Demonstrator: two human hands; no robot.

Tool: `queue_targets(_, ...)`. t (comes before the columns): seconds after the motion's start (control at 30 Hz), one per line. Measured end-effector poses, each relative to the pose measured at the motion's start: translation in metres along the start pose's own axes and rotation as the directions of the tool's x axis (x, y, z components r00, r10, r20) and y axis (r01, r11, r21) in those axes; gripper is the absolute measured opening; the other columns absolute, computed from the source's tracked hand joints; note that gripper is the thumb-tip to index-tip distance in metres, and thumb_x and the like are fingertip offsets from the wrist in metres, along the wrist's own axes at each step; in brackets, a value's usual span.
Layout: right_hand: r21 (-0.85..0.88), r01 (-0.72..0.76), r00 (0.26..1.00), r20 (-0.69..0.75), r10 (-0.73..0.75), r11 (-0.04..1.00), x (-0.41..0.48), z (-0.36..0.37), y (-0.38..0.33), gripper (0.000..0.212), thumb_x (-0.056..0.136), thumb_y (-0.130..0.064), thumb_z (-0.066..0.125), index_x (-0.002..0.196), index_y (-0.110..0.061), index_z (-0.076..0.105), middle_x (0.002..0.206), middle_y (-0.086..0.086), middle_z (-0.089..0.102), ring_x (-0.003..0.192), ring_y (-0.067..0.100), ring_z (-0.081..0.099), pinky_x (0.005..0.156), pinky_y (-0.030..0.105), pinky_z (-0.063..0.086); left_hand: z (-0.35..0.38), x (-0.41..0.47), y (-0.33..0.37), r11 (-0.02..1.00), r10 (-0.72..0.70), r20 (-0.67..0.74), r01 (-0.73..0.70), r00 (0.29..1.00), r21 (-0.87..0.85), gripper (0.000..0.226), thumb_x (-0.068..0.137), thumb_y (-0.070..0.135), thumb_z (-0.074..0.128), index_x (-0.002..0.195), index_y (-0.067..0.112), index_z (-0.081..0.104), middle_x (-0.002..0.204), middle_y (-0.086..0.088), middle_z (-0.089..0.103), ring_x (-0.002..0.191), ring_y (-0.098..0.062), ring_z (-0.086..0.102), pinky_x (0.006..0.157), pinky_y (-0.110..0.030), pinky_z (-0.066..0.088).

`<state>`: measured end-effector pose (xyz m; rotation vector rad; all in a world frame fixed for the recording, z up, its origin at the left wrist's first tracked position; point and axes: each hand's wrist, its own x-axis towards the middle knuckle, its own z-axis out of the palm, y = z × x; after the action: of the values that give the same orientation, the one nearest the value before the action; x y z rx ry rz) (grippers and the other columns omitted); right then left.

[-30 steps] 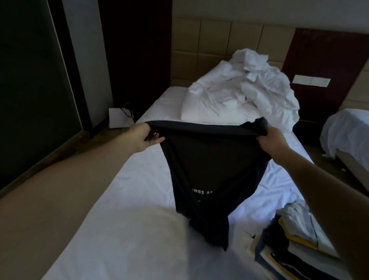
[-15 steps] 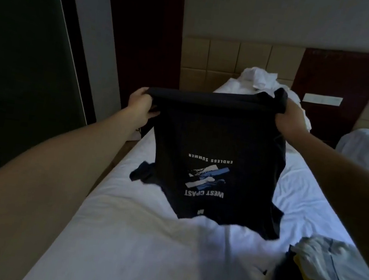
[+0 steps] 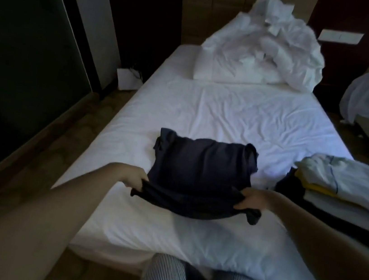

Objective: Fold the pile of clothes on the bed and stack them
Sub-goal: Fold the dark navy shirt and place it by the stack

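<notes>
The dark T-shirt (image 3: 201, 166) lies flat on the bed (image 3: 230, 113). The left hand (image 3: 134, 176) and right hand (image 3: 254, 198) pinch its near edge; it looks light, limp, best taken by corners.

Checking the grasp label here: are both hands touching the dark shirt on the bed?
Touching. The head view shows the left hand and right hand each gripping the dark shirt at its near edge, fabric bunched under their fingers.
</notes>
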<state>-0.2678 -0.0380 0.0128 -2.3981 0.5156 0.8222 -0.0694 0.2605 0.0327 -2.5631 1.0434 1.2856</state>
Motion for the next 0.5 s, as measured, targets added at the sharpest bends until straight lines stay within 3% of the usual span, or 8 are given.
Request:
queue_targets(0.07, -0.077, -0.05, 0.996, 0.065, 0.055, 0.996, 0.007, 0.028, 0.003, 0.038, 0.086, -0.028, 0.065, 0.114, -0.002, 0.063, 0.109, 0.01, 0.064, 0.099, 0.022, 0.061, 0.083, 0.027, 0.047, 0.035, 0.019, 0.0, 0.997, -0.003, 0.084, -0.003, 0.996, 0.073, 0.012, 0.086, 0.01, 0.052, 0.077, 0.013, 0.06, 0.077, 0.0, 0.062, 0.066, -0.009, 0.054, 0.067, -0.02, 0.044)
queue_targets(0.13, -0.153, -0.088, 0.976, 0.182, 0.116, 0.984, 0.011, 0.046, 0.006, 0.047, 0.086, -0.036, 0.064, 0.122, -0.007, 0.056, 0.12, 0.008, 0.059, 0.099, 0.019, 0.059, 0.085, 0.027, 0.047, 0.06, 0.034, -0.005, 0.994, -0.034, 0.158, 0.018, 0.987, 0.104, 0.011, 0.085, 0.013, 0.053, 0.079, 0.013, 0.062, 0.079, 0.001, 0.062, 0.066, -0.008, 0.055, 0.073, -0.025, 0.046)
queue_targets(0.23, -0.109, -0.139, 0.947, 0.275, 0.164, 0.984, 0.014, 0.047, 0.012, 0.053, 0.087, -0.051, 0.057, 0.127, -0.018, 0.05, 0.117, -0.003, 0.049, 0.101, 0.014, 0.051, 0.082, 0.023, 0.044, 0.069, 0.05, -0.01, 0.994, -0.06, 0.195, 0.042, 0.979, 0.098, 0.022, 0.086, 0.016, 0.056, 0.106, 0.009, 0.065, 0.092, 0.0, 0.061, 0.084, -0.016, 0.057, 0.08, -0.03, 0.047)
queue_targets(0.3, 0.103, -0.124, 0.985, 0.137, 0.11, 0.987, 0.018, 0.041, 0.014, 0.045, 0.089, -0.051, 0.053, 0.117, -0.016, 0.058, 0.115, -0.002, 0.052, 0.11, 0.018, 0.052, 0.088, 0.025, 0.041, 0.06, 0.057, -0.011, 0.998, -0.063, 0.216, 0.061, 0.974, 0.015, 0.038, 0.088, 0.025, 0.062, 0.124, 0.014, 0.057, 0.118, -0.003, 0.055, 0.111, -0.02, 0.053, 0.096, -0.031, 0.045)
queue_targets(0.37, 0.29, -0.086, 0.982, -0.135, 0.129, 0.953, 0.033, 0.03, 0.015, 0.041, 0.094, -0.041, 0.05, 0.112, -0.007, 0.061, 0.111, 0.005, 0.056, 0.112, 0.023, 0.054, 0.087, 0.025, 0.038, 0.049, 0.065, -0.011, 0.992, -0.042, 0.212, 0.066, 0.976, -0.11, 0.047, 0.086, 0.039, 0.064, 0.128, 0.021, 0.054, 0.128, 0.002, 0.048, 0.122, -0.017, 0.046, 0.104, -0.028, 0.039)
queue_targets(0.43, 0.395, -0.085, 0.921, -0.32, 0.224, 0.915, 0.057, 0.023, 0.022, 0.034, 0.096, -0.03, 0.05, 0.111, -0.002, 0.06, 0.11, 0.013, 0.059, 0.111, 0.028, 0.055, 0.08, 0.024, 0.034, 0.038, 0.078, -0.011, 0.964, -0.036, 0.107, 0.062, 0.994, -0.259, 0.043, 0.088, 0.044, 0.061, 0.124, 0.021, 0.057, 0.124, 0.003, 0.05, 0.119, -0.015, 0.047, 0.104, -0.026, 0.038)
queue_targets(0.5, 0.477, -0.088, 0.881, -0.372, 0.292, 0.874, 0.079, 0.021, 0.029, 0.025, 0.094, -0.019, 0.052, 0.108, 0.0, 0.059, 0.106, 0.02, 0.061, 0.106, 0.032, 0.058, 0.075, 0.024, 0.032, 0.03, 0.096, -0.01, 0.914, -0.088, -0.085, 0.046, 0.993, -0.404, 0.029, 0.093, 0.037, 0.054, 0.111, 0.015, 0.059, 0.115, -0.003, 0.054, 0.106, -0.017, 0.052, 0.09, -0.026, 0.043)
